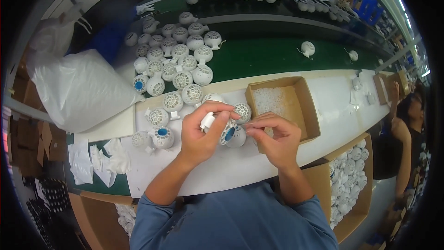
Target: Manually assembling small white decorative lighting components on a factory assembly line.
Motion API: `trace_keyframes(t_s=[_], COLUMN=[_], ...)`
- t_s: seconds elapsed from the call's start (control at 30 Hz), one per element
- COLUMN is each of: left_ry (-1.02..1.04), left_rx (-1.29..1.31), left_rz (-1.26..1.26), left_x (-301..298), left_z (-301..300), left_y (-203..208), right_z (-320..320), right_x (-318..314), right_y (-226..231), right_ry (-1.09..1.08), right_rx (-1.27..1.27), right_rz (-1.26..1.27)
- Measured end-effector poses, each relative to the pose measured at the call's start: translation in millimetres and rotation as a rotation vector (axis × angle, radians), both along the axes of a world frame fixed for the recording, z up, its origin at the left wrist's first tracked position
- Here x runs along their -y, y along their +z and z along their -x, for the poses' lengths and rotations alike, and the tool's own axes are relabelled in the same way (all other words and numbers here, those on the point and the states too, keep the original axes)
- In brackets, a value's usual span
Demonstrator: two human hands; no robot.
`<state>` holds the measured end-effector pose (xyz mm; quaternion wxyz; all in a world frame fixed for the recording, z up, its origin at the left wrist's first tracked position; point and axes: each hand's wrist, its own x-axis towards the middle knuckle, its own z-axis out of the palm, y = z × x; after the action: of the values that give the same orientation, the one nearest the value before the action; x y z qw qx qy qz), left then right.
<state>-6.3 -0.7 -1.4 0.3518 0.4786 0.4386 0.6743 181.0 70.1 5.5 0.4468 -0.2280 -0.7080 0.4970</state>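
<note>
Here's the left hand (201, 132), wrapped around a white round part (229, 134) with a blue centre, thumb across it, holding it over the bench (203, 183) towards the middle of the near edge. And the right hand (277, 138), just beside it: thumb and forefinger drawn narrow near the part's side, but whether anything tiny sits between those tips, I can't tell. Just beyond that hand, a shallow cardboard tray (299, 106) sits towards the white top's far edge, small clear pieces (269, 99) heaped in its left side. Over on the left, a crowd of slotted white balls (182, 79) spreads from the white top onto the green surface (259, 62) behind. A bulging plastic bag (85, 88) takes up the bench's left end, flat white bags (81, 163) nearer the left corner. Off the near edge, right side, an open carton (318, 185) is packed with more balls. Out past the right end, a co-worker's arm (403, 148).
</note>
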Motion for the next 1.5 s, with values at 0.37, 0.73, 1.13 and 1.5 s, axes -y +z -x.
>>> trace_keyframes(t_s=[0.37, 0.73, 1.13, 1.5], left_ry=[0.269, 0.253, -0.155, -0.429], left_rx=[-0.418, -0.377, -0.222, 0.018], left_rz=[-0.149, -0.174, -0.116, -0.104], left_x=[-7, 1, 0, 2], left_z=[-6, -7, -12, -14], left_y=[-9, -11, -22, -35], right_z=[25, 25, 2, -18], right_x=[12, 13, -10, -12], right_y=[-7, -12, -13, -15], right_ry=[-0.084, -0.12, 0.017, 0.169], right_rx=[-0.021, -0.036, 0.002, -0.098], right_rz=[-0.098, -0.07, 0.083, 0.326])
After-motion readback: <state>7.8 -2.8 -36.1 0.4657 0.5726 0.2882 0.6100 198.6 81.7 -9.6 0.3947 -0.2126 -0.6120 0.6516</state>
